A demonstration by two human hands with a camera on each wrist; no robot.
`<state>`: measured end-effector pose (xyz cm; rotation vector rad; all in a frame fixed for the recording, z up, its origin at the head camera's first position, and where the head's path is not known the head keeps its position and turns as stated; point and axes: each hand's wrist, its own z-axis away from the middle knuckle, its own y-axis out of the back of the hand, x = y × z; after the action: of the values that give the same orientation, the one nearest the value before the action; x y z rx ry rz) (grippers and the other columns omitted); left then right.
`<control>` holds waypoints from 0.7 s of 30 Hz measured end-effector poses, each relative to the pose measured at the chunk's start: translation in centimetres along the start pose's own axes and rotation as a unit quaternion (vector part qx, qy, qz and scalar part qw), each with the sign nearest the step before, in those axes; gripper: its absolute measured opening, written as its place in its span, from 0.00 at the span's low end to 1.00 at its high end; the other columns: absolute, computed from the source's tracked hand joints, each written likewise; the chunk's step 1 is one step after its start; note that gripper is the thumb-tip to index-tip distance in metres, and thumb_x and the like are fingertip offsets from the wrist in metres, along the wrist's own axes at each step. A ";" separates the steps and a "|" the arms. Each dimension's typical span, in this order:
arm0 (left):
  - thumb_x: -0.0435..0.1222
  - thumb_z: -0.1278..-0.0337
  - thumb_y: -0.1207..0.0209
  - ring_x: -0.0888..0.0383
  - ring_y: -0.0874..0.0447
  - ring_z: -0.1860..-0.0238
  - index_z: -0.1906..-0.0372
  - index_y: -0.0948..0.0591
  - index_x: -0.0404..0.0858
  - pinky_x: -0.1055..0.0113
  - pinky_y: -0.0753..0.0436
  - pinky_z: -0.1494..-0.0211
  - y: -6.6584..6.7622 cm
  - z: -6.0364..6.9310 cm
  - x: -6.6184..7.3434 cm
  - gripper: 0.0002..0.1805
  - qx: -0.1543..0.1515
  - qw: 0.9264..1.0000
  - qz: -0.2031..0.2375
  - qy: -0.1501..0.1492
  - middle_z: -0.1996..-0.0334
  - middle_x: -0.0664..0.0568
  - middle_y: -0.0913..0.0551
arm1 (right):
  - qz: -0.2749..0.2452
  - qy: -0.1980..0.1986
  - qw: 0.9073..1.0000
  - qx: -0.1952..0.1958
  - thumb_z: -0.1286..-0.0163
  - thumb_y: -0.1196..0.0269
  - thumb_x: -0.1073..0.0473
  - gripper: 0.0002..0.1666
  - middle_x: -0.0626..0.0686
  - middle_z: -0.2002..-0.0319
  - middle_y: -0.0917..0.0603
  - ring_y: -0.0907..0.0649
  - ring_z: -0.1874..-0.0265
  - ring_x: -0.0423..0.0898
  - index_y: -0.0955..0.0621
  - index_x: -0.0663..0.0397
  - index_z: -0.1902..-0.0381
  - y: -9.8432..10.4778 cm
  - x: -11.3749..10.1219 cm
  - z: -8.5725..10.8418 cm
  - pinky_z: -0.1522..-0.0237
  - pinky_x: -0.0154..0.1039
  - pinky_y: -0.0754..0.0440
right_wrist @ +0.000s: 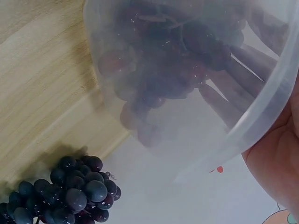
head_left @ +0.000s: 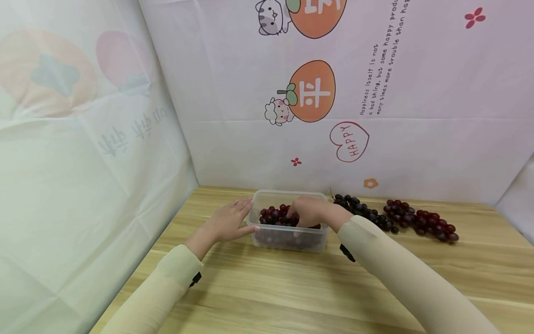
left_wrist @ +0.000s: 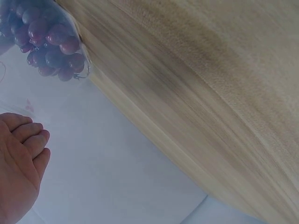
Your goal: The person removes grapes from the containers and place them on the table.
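Note:
A clear plastic container (head_left: pixel 310 243) stands on the table, holding dark red grapes (head_left: pixel 273 215). My left hand (head_left: pixel 227 220) is at its left end, fingers straight and thumb by the near rim corner. In the left wrist view, that hand (left_wrist: pixel 21 161) shows its palm. My right hand (head_left: pixel 308 211) reaches over the rim into the container. Through the cloudy wall in the right wrist view, its extended fingers (right_wrist: pixel 236 88) reach the grapes (right_wrist: pixel 163 70); whether they grip any is hard to make out.
To the right of the container lies a bunch of black grapes (head_left: pixel 367 212). Beyond it are dark red grapes (head_left: pixel 398 212) and a redder bunch (head_left: pixel 435 226). A printed cloth (head_left: pixel 250 153) hangs behind the wooden table (head_left: pixel 258 287), and another sheet (head_left: pixel 104 195) hangs at the left.

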<state>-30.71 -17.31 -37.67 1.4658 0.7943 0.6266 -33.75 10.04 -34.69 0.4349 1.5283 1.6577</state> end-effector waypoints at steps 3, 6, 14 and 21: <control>0.64 0.33 0.58 0.44 0.46 0.27 0.26 0.45 0.29 0.54 0.46 0.26 0.0 0.0 0.0 0.48 -0.001 1.000 0.003 0.001 0.26 0.40 0.46 | 0.007 0.000 1.000 -0.003 0.48 0.23 0.51 0.30 0.51 0.49 0.16 0.18 0.49 0.50 0.16 0.55 0.47 0.1 -0.2 -0.1 0.51 0.44 0.17; 0.64 0.33 0.58 0.45 0.47 0.27 0.25 0.46 0.29 0.54 0.46 0.25 0.0 0.0 0.0 0.48 -0.004 1.000 0.002 0.002 0.25 0.40 0.47 | 0.019 0.002 1.000 -0.003 0.49 0.23 0.50 0.30 0.53 0.51 0.16 0.18 0.51 0.51 0.16 0.57 0.49 0.2 -0.3 -0.2 0.52 0.45 0.17; 0.64 0.33 0.58 0.45 0.48 0.27 0.25 0.46 0.29 0.55 0.47 0.25 0.0 0.0 0.0 0.48 -0.003 1.000 0.009 0.004 0.25 0.41 0.48 | 0.033 -0.001 0.999 0.001 0.50 0.23 0.48 0.29 0.52 0.54 0.15 0.17 0.56 0.49 0.15 0.56 0.52 0.1 -0.4 -0.5 0.55 0.44 0.17; 0.64 0.33 0.58 0.45 0.47 0.27 0.26 0.45 0.29 0.55 0.46 0.26 0.0 0.1 0.1 0.48 0.003 1.000 0.006 0.001 0.26 0.40 0.46 | 0.038 -0.019 0.999 -0.015 0.51 0.22 0.46 0.19 0.41 0.78 0.27 0.31 0.80 0.38 0.17 0.50 0.72 0.0 -0.4 -0.6 0.75 0.36 0.28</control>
<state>-30.59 -17.33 -37.65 1.4772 0.7895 0.6356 -33.91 9.35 -34.71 0.5103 1.4740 1.7195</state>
